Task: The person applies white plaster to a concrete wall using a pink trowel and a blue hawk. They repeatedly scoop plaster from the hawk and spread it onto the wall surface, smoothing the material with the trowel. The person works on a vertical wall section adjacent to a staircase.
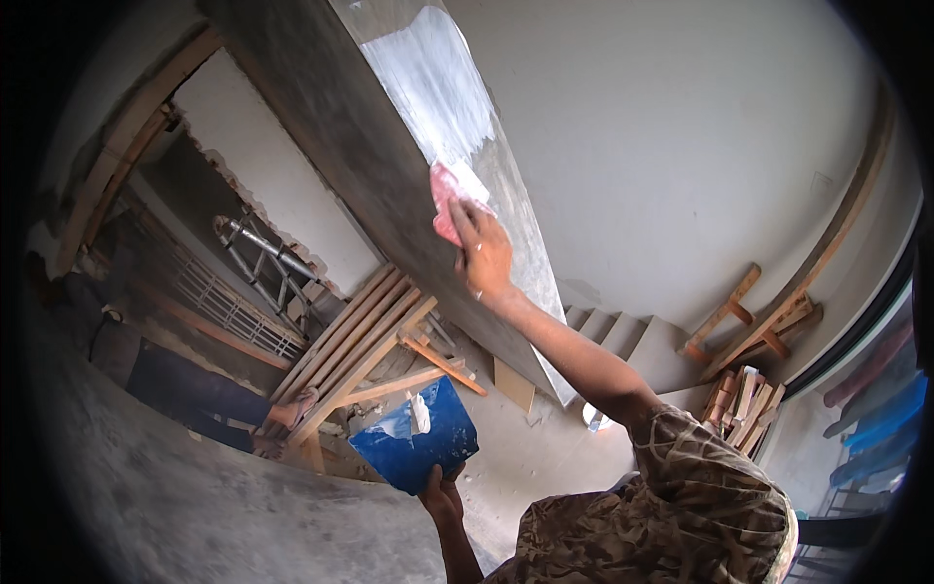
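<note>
My right hand (480,248) is stretched up and closed around a pinkish-red putty spreader (443,202), its edge pressed to the narrow face of a grey plastered pillar (520,219). White putty (433,83) coats that face above the spreader, and bare grey surface shows below. Lower down, my left hand (443,494) grips the near edge of a blue plastic board (418,450), with its fingers partly hidden beneath. A small white putty lump (419,413) and a thin smear lie on the board's top.
Wooden planks (365,336) form a platform at left, where another person's dark-trousered legs (195,389) and feet show. Behind stands a metal frame (268,253). Concrete steps (623,331), a timber rail (837,243) and stacked wood pieces (747,404) lie to the right.
</note>
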`<state>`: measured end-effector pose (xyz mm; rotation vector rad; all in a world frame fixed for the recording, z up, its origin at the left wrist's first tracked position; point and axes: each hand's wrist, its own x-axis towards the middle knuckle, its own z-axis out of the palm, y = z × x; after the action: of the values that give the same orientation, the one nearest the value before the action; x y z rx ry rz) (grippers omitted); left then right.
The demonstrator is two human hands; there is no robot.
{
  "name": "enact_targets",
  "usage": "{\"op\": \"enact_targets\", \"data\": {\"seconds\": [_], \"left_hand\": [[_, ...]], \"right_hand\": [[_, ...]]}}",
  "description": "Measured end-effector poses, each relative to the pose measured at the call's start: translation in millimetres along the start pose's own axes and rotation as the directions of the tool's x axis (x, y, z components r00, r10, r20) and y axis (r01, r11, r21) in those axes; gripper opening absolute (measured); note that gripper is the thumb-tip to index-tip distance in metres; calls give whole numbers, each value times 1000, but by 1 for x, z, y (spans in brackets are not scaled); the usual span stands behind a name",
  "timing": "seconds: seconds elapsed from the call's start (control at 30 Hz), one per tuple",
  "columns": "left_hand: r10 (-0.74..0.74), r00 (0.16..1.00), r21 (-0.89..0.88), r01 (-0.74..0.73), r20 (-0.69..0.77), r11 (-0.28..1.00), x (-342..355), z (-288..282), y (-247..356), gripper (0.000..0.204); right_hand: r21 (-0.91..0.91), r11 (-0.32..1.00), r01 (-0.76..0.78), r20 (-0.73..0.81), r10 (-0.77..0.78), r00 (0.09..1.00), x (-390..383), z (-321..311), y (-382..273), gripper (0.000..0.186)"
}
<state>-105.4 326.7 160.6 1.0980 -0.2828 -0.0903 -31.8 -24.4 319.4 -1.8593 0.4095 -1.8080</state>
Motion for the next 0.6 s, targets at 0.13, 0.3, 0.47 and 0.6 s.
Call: {"op": "enact_targets", "data": {"seconds": [0.13,0.3,0.47,0.6], "left_hand": [[1,999,34,0,-34,999,2,-29,2,53],[24,996,76,-17,-90,997,3,-27,-9,47],[-3,994,60,10,-111,998,8,-44,-18,49],[-28,999,60,29,-30,998,10,-35,-16,49]], "right_hand": [[186,982,20,175,-53,983,-12,-26,1,68],[102,898,428,-135,-414,900,111,-40,53,54],[20,903,430,131,-429,894,47,-20,111,61],[35,941,338,348,-328,878,-84,-36,156,68]]}}
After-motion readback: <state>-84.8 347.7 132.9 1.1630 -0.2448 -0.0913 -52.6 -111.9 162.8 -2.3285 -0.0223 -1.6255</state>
